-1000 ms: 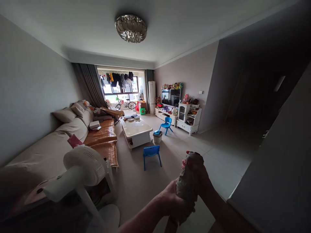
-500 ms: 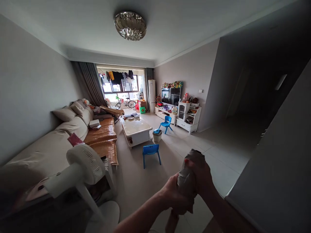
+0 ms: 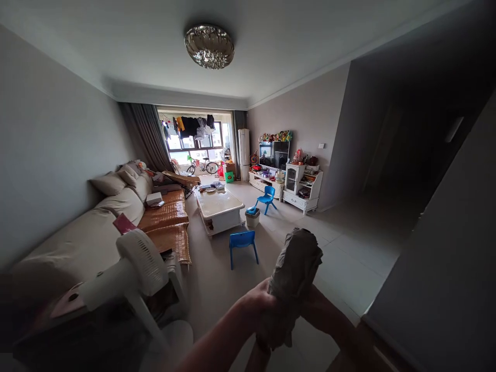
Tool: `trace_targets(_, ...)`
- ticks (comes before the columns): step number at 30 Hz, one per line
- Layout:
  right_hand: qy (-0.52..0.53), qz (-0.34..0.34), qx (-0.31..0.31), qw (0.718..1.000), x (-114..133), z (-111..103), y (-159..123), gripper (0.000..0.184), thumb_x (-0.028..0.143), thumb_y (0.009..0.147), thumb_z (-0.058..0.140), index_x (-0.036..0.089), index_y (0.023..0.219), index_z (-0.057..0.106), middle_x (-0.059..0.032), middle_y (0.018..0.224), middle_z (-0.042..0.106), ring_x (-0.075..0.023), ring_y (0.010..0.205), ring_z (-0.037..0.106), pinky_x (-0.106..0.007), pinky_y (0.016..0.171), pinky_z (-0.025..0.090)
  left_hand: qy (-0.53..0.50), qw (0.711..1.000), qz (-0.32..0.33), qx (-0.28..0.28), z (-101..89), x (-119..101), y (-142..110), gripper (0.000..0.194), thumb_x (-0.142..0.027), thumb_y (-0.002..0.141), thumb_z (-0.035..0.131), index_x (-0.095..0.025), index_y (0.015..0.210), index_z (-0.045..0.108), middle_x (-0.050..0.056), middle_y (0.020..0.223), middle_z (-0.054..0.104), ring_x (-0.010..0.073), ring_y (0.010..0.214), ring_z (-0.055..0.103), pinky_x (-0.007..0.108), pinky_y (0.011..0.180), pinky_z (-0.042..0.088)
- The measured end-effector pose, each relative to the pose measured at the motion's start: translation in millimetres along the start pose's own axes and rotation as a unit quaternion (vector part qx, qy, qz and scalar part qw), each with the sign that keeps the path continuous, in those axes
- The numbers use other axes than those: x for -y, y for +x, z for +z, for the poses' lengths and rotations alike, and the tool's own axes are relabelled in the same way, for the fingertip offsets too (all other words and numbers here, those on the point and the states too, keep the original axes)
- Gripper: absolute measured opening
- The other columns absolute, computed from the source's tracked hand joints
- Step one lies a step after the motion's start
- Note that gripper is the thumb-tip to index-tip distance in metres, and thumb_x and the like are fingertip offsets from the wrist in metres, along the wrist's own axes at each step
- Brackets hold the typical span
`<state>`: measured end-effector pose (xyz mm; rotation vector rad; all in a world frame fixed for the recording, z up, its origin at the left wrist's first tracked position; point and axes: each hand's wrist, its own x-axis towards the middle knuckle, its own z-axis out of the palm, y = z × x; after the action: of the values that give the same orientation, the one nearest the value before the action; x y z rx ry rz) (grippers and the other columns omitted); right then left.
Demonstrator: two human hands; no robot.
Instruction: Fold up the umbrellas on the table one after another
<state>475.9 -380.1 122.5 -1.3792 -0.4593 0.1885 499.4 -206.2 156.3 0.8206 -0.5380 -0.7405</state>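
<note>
Crumpled grey bundle (image 3: 297, 261) held between both hands (image 3: 264, 304), its upper end beyond them.

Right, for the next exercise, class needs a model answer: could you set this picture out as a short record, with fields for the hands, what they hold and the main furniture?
held item: crumpled grey bundle, material unclear
left hand: gripping its lower left side
right hand: against its lower right side, fingers hidden
seating: beige cushioned sofa; two small blue chairs
table: low white rectangular coffee table
lower left: white fan
ceiling: round glittering lamp
</note>
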Motion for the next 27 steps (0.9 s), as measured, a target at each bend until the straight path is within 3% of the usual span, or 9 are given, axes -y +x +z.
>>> trace_targets(3,-0.022,0.014,0.015,1.0,9.7,2.6,-2.2,0.024,0.037,0.08,0.072,0.013,0.08,0.071,-0.004,0.064,0.063,-0.013,0.054,0.054,-0.025,0.049,0.043,-0.001,0.999,-0.006,0.033,-0.8,5.6,2.8,0.046,-0.032,0.043,0.083,-0.004,0.078,0.07,0.009,0.061,0.065,0.0178,0.052,0.06,0.029,0.051,0.048)
trace_targets(6,-0.001,0.01,0.009,1.0,15.4,-0.5,-2.5,0.025,0.034,0.079,0.073,0.012,0.07,0.068,-0.0013,0.056,0.056,-0.0101,0.048,0.048,-0.023,0.044,0.036,-0.007,0.999,0.0,0.048,0.0,6.4,3.2,0.051,-0.032,0.045,0.081,-0.002,0.085,0.071,0.012,0.064,0.067,0.0208,0.056,0.063,0.033,0.057,0.052)
trace_targets(12,0.057,0.022,-0.028,0.998,23.5,-4.7,-4.7,0.031,0.043,0.079,0.071,0.013,0.081,0.068,0.0065,0.049,0.038,-0.0058,0.042,0.031,-0.022,0.042,0.023,-0.024,0.999,0.0,0.048,2.0,-3.7,2.3,0.038,-0.027,0.05,0.079,-0.006,0.08,0.07,0.008,0.061,0.064,0.0144,0.05,0.058,0.023,0.045,0.045)
trace_targets(17,0.05,0.04,-0.08,0.995,37.1,2.8,-1.8,0.031,0.044,0.079,0.072,0.013,0.078,0.068,0.0069,0.053,0.034,-0.0056,0.047,0.027,-0.023,0.045,0.02,-0.039,0.993,-0.01,0.112,-2.8,-0.4,5.2,0.035,-0.031,0.06,0.073,-0.005,0.082,0.067,0.008,0.057,0.062,0.0153,0.043,0.057,0.023,0.039,0.042)
trace_targets(22,0.045,0.029,-0.11,0.992,42.5,6.0,-4.8,0.029,0.041,0.077,0.074,0.013,0.084,0.069,0.0049,0.057,0.043,-0.0057,0.049,0.03,-0.023,0.046,0.022,-0.047,0.995,-0.011,0.091,-2.3,-0.5,3.5,0.038,-0.03,0.059,0.072,-0.005,0.087,0.067,0.008,0.064,0.062,0.0126,0.047,0.055,0.021,0.042,0.04)
trace_targets(27,0.056,0.038,-0.113,0.991,40.8,7.6,-2.6,0.034,0.046,0.078,0.072,0.012,0.078,0.07,0.0054,0.053,0.041,-0.006,0.048,0.033,-0.023,0.045,0.024,-0.058,0.993,-0.028,0.097,-1.0,-0.2,3.1,0.038,-0.031,0.057,0.073,-0.006,0.086,0.067,0.007,0.063,0.061,0.0112,0.046,0.052,0.021,0.042,0.039)
